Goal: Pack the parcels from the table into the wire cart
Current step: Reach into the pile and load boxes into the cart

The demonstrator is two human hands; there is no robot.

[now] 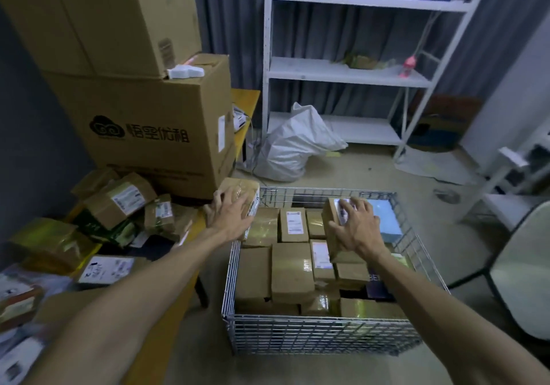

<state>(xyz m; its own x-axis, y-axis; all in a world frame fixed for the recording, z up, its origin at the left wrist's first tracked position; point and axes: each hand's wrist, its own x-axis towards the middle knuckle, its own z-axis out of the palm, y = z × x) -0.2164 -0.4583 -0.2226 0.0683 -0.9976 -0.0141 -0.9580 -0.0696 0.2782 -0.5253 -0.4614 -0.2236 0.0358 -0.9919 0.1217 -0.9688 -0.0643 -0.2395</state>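
Head view: left hand (230,217) grips taped parcel (239,186), right hand (358,230) grips labelled parcel (329,216).

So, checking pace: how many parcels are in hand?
2: left parcel in the left hand at the cart's far-left corner; right parcel in the right hand above its middle.

- The left hand (230,216) grips a taped parcel (242,189) from above, at the far left corner of the wire cart (324,334).
- The right hand (355,228) holds a labelled parcel (330,221) over the packed boxes (290,268), with its fingers spread across the top.
- A blue box (385,221) lies in the cart's far right corner.
- Loose parcels (119,200) lie on the yellow table (245,99), in front of two stacked cartons (154,110).
- A white shelf (342,72) and a white sack (293,146) stand behind the cart.
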